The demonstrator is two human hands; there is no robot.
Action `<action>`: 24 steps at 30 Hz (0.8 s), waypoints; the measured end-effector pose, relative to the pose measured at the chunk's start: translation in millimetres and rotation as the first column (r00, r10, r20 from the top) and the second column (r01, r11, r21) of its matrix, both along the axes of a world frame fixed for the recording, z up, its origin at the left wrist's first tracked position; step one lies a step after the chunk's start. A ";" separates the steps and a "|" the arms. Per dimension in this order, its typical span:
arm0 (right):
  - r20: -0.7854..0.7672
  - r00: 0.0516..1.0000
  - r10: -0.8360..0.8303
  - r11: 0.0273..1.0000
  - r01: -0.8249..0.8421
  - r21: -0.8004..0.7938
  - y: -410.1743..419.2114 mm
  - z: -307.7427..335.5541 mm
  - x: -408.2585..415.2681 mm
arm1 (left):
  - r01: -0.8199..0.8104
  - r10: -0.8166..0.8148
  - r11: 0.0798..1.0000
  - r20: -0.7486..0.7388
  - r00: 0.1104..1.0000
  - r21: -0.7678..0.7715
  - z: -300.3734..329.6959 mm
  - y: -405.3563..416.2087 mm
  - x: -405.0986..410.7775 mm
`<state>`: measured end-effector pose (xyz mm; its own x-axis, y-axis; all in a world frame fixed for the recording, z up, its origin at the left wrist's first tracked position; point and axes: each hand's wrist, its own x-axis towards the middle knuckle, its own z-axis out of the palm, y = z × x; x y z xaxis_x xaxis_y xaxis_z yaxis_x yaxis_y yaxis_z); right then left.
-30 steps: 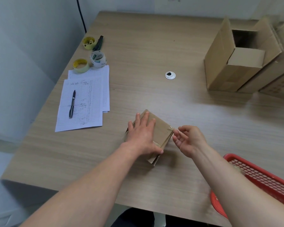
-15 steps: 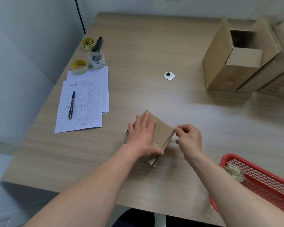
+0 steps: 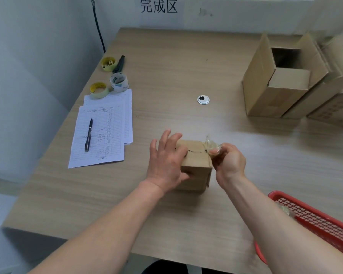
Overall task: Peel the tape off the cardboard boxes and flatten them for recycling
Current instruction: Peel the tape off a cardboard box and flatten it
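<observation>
Change: the box (image 3: 195, 165), pressed low 0.5 s ago, is now tipped up on the table (image 3: 166, 62) between both hands.
Left hand (image 3: 166, 161): spread, fingers straight, braced against the box's left side.
Right hand (image 3: 229, 161): clear tape (image 3: 211, 144) is pinched, lifted off the top right corner.
Meaning: peeling is judged under way; flattening not yet done.

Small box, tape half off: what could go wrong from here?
1. The right hand pinches a crumpled clear tape strip that stays stuck at the top edge of the small box; a hard pull could tear the tape or strip the cardboard facing.
2. The left hand only steadies the box with spread fingers, so the pull may slide or tip it.
3. Sticky tape may cling to the fingers rather than drop into the red basket.
</observation>
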<state>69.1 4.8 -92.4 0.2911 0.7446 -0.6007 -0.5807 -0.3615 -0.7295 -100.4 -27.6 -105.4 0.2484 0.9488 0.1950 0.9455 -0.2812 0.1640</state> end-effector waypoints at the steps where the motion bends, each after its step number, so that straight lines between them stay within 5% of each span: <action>1: 0.031 0.999 0.034 0.999 -0.034 -0.010 -0.5 1.2 -0.9 | 0.027 -0.027 0.999 0.023 0.999 -0.027 0.1 1.6 -1.6; 8: 0.264 0.892 0.367 0.930 -0.353 -0.100 -2.9 2.5 9.9 | 0.050 -0.064 0.954 -0.037 0.997 -0.295 11.3 2.7 4.4; 11: 0.304 0.800 0.517 0.854 -0.458 -0.249 2.5 10.0 17.8 | 0.084 -0.103 0.959 -0.057 0.993 -0.271 14.6 4.6 5.3; 16: 0.365 0.800 0.476 0.875 -0.386 -0.294 16.6 19.3 27.1 | 0.125 -0.145 0.957 -0.057 0.988 -0.262 13.6 1.9 5.9; 20: 0.154 0.824 0.546 0.835 -0.518 -0.189 8.4 19.7 37.6 | 0.112 -0.129 0.956 -0.043 0.991 -0.273 15.2 1.6 3.9; 24: 0.360 0.645 0.674 0.737 -0.623 -0.262 -13.0 9.0 49.1 | 0.105 -0.122 0.954 -0.042 0.992 -0.281 14.6 1.0 5.1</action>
<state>118.2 -8.2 -83.4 -0.0111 0.7779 -0.6283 0.1730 -0.6174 -0.7674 -95.3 -26.6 -90.9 0.3608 0.9283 -0.0899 0.9201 -0.3386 0.1969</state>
